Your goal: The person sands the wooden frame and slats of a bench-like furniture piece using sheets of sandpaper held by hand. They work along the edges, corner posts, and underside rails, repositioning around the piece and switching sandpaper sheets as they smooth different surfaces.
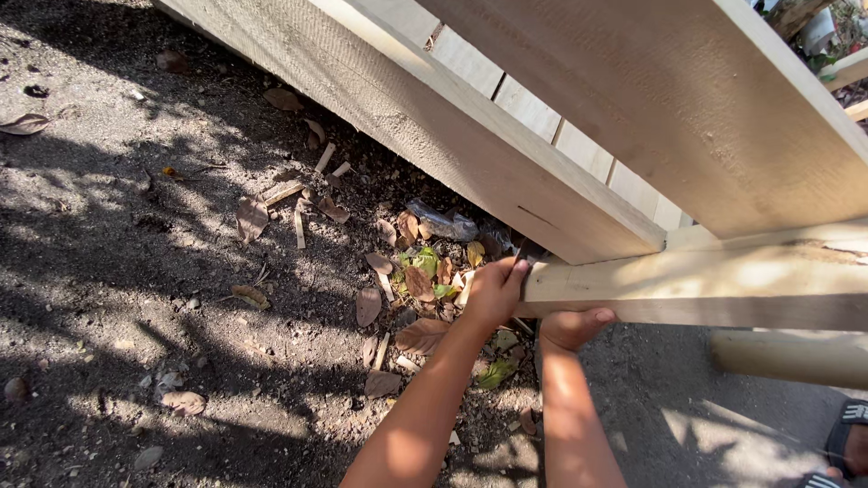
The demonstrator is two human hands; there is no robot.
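Far left: bare soil (117, 271), dappled shade. Centre: dry leaves (398, 298) and wood offcuts (298, 226) at the foot of a plank panel (506, 172). Left hand (493, 291) pinches a small dark tool (527, 251) against the end of the rail (705, 287), just right of the leaves, fingers pressed together. Right hand (571, 327) cups the rail from beneath, fingers wrapped out of sight, thumb showing. Judgement: support from below looks sound; keep the tool square to the end grain, thumb clear. Near right: round pole (787, 360), sandalled foot (850, 438)

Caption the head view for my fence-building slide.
Both bare hands, left hand and right hand, grip a pale wooden rail above leaf-strewn dirt ground.
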